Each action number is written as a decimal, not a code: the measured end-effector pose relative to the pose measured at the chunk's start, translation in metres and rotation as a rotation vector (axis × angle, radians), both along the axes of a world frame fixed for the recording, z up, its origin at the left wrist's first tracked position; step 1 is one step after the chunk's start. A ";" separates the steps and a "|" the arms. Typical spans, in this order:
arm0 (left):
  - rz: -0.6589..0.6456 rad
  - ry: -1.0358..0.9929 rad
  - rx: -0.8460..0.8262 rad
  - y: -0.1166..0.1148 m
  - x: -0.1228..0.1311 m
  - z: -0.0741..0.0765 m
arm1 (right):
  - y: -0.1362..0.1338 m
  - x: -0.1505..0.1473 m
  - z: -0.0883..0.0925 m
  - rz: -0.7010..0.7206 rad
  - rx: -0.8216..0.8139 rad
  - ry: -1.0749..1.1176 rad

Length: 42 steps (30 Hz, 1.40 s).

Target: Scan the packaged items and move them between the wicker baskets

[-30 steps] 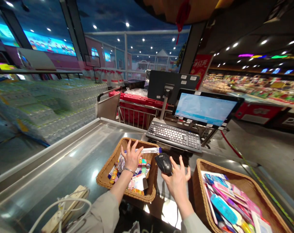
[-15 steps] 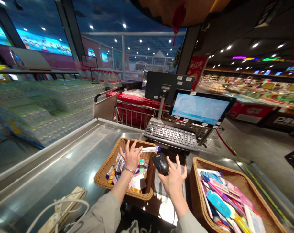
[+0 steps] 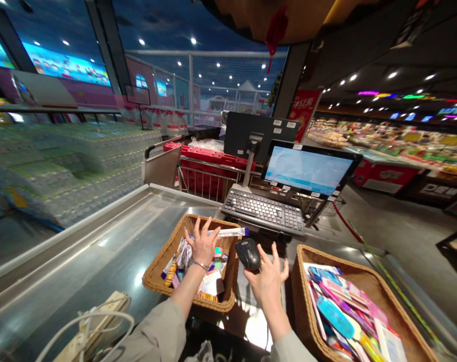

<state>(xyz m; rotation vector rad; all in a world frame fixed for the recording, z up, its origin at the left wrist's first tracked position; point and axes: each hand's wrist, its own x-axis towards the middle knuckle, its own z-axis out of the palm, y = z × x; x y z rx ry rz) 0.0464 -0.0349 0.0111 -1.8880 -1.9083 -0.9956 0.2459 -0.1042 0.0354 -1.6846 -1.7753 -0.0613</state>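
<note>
My left hand (image 3: pixel 203 246) is over the left wicker basket (image 3: pixel 153 269), its fingers bent and partly spread around a long white-and-purple packet (image 3: pixel 232 232). The packet's right end sticks out past the basket's rim. Small wrapped items and boxes lie below in the basket. Just to the right, my right hand (image 3: pixel 268 276) is around a black handheld scanner (image 3: pixel 248 254); the scanner's rounded head shows between thumb and fingers, and its handle is hidden under the hand. The scanner head is close to the packet's end.
A second wicker basket (image 3: pixel 301 301) on the right holds colourful packaged goods. Behind are a keyboard (image 3: pixel 264 208) and a lit monitor (image 3: pixel 307 168). A power strip (image 3: pixel 94 327) with white cables lies front left. A metal rim (image 3: pixel 70 231) edges the counter on the left.
The view has shifted slightly. Both hands, the packet and the scanner keep nearly the same places relative to each other.
</note>
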 end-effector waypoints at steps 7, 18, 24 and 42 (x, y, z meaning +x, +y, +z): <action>-0.001 0.007 0.004 0.003 0.001 0.001 | 0.000 0.000 0.002 0.014 -0.019 0.044; -0.003 0.001 -0.012 0.012 0.004 0.000 | 0.005 0.001 0.003 0.018 -0.025 0.050; -0.009 -0.007 -0.025 0.018 0.008 0.002 | 0.007 0.005 0.003 0.013 -0.038 0.065; -0.141 0.052 -0.020 0.028 0.055 0.018 | 0.007 0.057 0.002 -0.224 0.029 0.103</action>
